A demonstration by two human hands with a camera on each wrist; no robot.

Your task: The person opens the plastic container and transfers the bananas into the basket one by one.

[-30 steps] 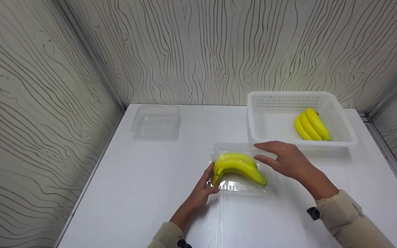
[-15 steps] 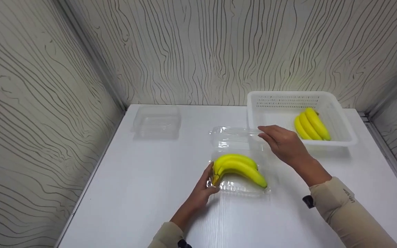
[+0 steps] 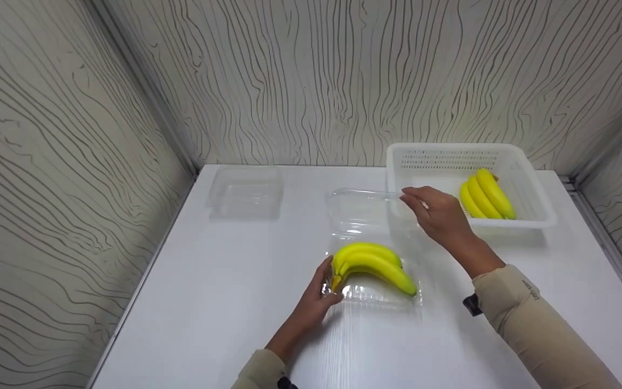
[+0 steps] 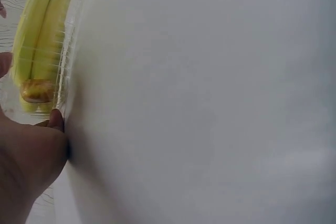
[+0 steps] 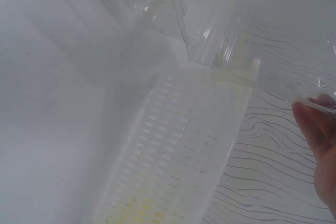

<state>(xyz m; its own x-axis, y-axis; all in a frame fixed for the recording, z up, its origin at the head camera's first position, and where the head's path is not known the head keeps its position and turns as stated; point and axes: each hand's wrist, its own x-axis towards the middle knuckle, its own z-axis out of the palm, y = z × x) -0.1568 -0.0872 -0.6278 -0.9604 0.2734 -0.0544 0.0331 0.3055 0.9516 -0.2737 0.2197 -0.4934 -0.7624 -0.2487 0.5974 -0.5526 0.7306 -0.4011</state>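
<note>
A bunch of yellow bananas [image 3: 370, 262] lies in the base of a clear plastic clamshell container [image 3: 381, 296]. My left hand [image 3: 313, 302] grips the container's left end beside the stems, thumb at the front and fingers behind. In the left wrist view that thumb [image 4: 55, 119] sits close to the brown banana stem [image 4: 38, 91]. At the far side, my right hand [image 3: 438, 216] pinches the right end of the raised lid's edge [image 3: 365, 192]. The right wrist view shows thumb and fingertips [image 5: 302, 111] on the thin clear edge.
A white perforated basket [image 3: 467, 222] stands at the back right, holding another banana bunch [image 3: 486, 194]. Near the back left edge of the white table [image 3: 224, 286] sits another clear plastic container [image 3: 246, 192]. Wood-patterned panels [image 3: 311, 81] rise behind and at both sides.
The right hand has moved away from me and slightly left, its fingers closing on the lid's edge. The lid has swung back off the bananas. The left hand has stayed in place.
</note>
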